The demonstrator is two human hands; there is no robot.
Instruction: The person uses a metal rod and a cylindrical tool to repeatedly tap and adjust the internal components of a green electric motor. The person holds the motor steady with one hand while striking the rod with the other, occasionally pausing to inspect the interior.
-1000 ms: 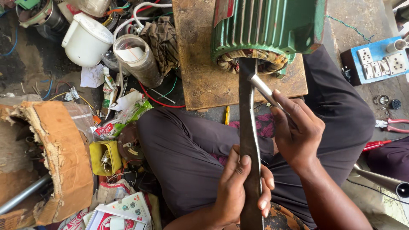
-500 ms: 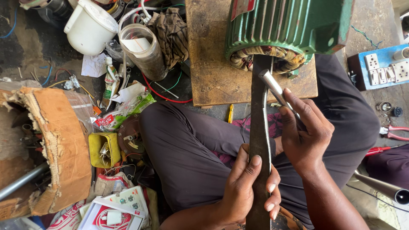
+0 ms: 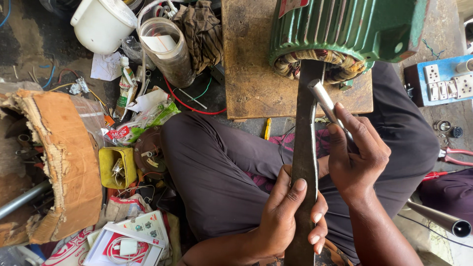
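Note:
I sit cross-legged behind a green electric motor that rests on a worn wooden board. Its copper windings show at the open end. My left hand grips a long flat dark metal bar whose far tip reaches into the windings. My right hand holds a shiny metal rod, its upper end touching the bar just below the motor.
A white bucket, a clear jar, a rag, wires and packets lie at the upper left. A torn cardboard box and yellow tin sit left. A blue switch board, pliers and a pipe are right.
The view has shifted slightly, so the motor sits higher and closer. My right hand with the rod has stayed against the bar; my left grip is unchanged.

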